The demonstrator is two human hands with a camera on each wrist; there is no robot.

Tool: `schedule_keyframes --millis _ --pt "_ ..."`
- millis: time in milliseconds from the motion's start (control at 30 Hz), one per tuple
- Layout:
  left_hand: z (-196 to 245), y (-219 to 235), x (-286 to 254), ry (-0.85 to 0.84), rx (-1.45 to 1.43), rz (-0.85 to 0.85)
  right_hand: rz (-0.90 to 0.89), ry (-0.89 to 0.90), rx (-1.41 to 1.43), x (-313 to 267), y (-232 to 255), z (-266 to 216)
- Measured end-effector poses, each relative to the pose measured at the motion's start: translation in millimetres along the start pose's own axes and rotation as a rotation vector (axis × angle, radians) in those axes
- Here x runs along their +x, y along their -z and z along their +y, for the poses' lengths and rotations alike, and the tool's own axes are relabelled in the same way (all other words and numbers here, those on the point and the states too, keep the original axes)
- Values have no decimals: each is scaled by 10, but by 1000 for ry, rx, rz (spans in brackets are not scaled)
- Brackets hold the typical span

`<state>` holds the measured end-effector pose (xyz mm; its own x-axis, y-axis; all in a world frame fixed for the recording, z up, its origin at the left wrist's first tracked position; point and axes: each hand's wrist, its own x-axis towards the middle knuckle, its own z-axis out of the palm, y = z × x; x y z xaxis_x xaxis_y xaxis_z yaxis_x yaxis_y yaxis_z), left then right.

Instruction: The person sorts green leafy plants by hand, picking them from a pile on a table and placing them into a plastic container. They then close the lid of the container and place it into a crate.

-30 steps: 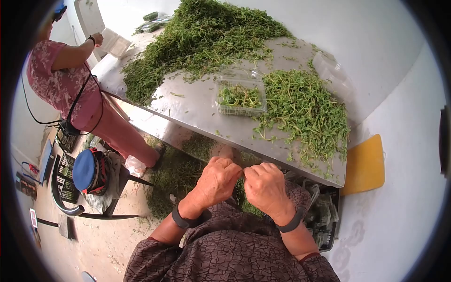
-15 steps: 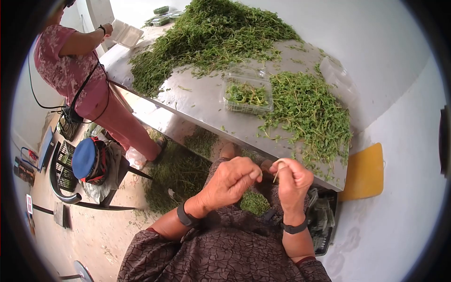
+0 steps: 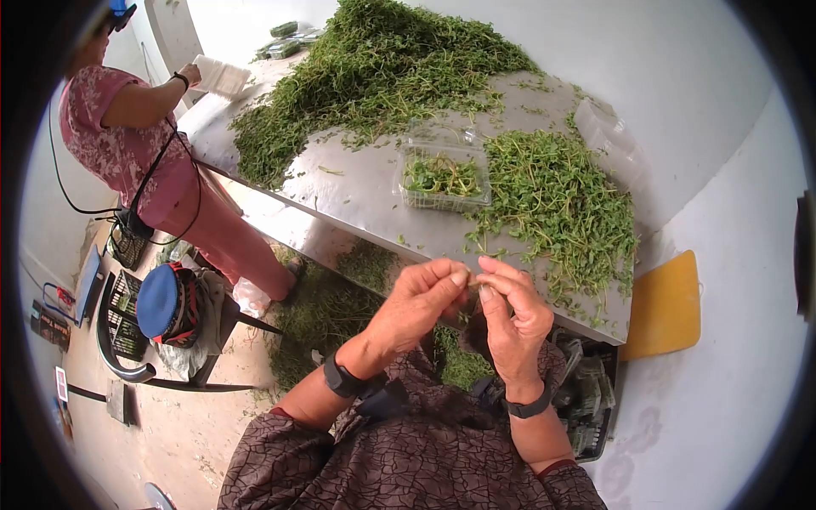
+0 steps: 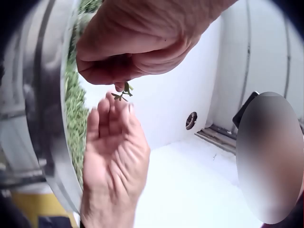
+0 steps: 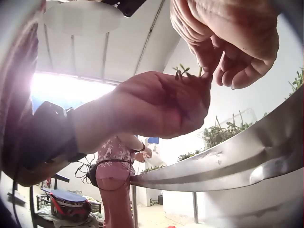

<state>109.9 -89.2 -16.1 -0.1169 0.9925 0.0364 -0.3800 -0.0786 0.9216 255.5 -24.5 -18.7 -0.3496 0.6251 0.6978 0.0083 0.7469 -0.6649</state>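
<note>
In front of the body, both hands meet at a small green sprig (image 4: 124, 92) with a few leaves. My left hand (image 3: 416, 297) pinches it between thumb and forefinger, the other fingers curled in. Thumb and fingertips of my right hand (image 3: 517, 319) come together at its stem, close against the left fingertips. The leaves stick out beside the left thumb in the right wrist view. On the steel table (image 3: 357, 212) beyond the hands stands a clear plastic box (image 3: 444, 180), lid raised, partly filled with greens. A loose heap of sprigs (image 3: 557, 191) lies right of it.
A large pile of greens (image 3: 382, 68) covers the table's back. Clear empty boxes (image 3: 608, 136) stand by the wall. At left, another person (image 3: 127, 136) holds an open box (image 3: 223, 76). A chair carries a blue-topped bag (image 3: 161, 302). A crate (image 3: 586, 399) sits under the table.
The hands were together, then drew apart with a thin stem in the right fingers. Now they have come together again, slightly higher, around a sprig, with the right fingers straighter.
</note>
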Motion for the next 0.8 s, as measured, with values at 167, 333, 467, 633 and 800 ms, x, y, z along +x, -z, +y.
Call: schedule_keyframes --millis 167,333,467,633,800 --pt "587 181 273 -417 535 338 110 -168 89 55 156 112" --pt "774 412 833 -632 961 341 67 -323 122 -5 174 359" --pt "665 561 916 -689 1058 364 44 -289 75 -27 175 420" --pt "456 640 776 -696 1203 315 12 -145 -58 10 161 436" --pt "377 574 858 -654 1174 350 8 -63 -166 20 135 435"
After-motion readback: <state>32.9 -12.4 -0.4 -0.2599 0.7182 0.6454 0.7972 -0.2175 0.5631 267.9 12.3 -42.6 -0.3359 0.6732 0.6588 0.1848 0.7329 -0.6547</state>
